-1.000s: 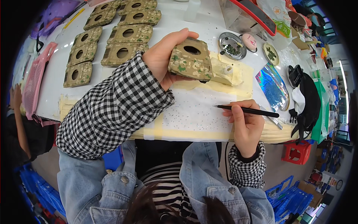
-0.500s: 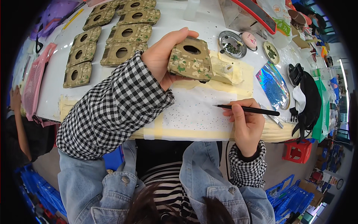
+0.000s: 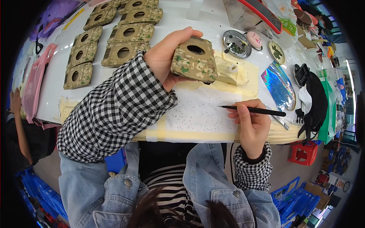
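Observation:
My left hand point(image 3: 164, 57) is wrapped round a camouflage-patterned case point(image 3: 194, 60) with an oval hole, holding it tilted above the table. In my right hand point(image 3: 252, 127) is a pair of slim black tweezers point(image 3: 262, 111), gripped like a pen. Their fine tip points left, over a white sheet point(image 3: 182, 131) strewn with many tiny dark and shiny specks. Whether the tip touches the sheet or holds a speck, I cannot tell. Beyond the sheet, a taped block point(image 3: 232, 72) with a small white nozzle-like piece stands beside the held case.
More camouflage cases point(image 3: 129, 33) lie in rows at the back left. A round metal dish point(image 3: 236, 44) of small dark parts, a shallow dish point(image 3: 276, 52) and a shiny holographic piece point(image 3: 279, 86) lie to the right. A pink basket point(image 3: 38, 81) is at the left edge, near another person's arm point(image 3: 21, 129).
Almost nothing differs. My right hand and the tweezers have shifted very slightly to the right; my left hand keeps the case in the same place.

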`<state>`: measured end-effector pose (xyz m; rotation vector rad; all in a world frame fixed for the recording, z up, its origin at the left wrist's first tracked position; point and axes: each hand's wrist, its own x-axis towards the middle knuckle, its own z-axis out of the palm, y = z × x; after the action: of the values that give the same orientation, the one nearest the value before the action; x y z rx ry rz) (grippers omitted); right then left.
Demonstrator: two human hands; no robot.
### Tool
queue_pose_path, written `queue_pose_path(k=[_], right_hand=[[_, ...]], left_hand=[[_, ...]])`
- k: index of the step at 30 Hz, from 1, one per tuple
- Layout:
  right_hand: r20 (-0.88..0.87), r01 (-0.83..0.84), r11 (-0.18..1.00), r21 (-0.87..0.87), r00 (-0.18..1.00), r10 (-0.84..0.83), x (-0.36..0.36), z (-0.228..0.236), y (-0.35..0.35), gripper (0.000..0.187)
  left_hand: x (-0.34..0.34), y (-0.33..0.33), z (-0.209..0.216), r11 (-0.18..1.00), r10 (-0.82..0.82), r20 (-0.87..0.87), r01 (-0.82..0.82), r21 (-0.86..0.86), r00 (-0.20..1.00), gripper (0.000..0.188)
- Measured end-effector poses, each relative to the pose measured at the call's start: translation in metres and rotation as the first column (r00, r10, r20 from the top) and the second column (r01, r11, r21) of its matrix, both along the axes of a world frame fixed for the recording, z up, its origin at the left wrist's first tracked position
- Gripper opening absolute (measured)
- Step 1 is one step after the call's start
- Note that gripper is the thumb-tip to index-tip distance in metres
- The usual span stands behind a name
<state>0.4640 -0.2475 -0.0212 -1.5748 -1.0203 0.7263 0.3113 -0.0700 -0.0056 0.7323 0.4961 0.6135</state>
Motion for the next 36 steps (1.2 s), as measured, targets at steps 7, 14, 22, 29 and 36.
queue_pose_path(k=[7,14,22,29,36], right_hand=[[0.019,0.003,1.000,0.008,1.000,-0.003,0.000,0.002,-0.001,0.017],[-0.098,0.071,0.990,0.118,0.993,-0.059,0.005,0.007,-0.003,0.014],[-0.070,0.020,0.902,0.432,0.998,0.011,-0.011,0.057,0.035,0.016],[0.044,-0.070,0.877,0.475,0.997,0.056,-0.023,0.048,0.059,0.017],[-0.033,-0.099,0.886,0.454,0.991,0.127,-0.027,0.046,0.061,0.020]], left_hand=[[0.000,-0.001,0.001,1.000,0.013,-0.021,-0.013,-0.001,1.000,0.037],[0.000,0.001,-0.001,1.000,-0.008,0.001,0.008,-0.022,1.000,0.036],[-0.002,-0.002,-0.001,0.996,-0.037,0.028,0.039,-0.077,0.999,0.033],[-0.003,-0.006,0.005,0.996,-0.028,-0.026,0.026,-0.091,0.999,0.033],[-0.002,-0.007,0.006,0.994,-0.025,-0.036,0.021,-0.107,0.999,0.034]])
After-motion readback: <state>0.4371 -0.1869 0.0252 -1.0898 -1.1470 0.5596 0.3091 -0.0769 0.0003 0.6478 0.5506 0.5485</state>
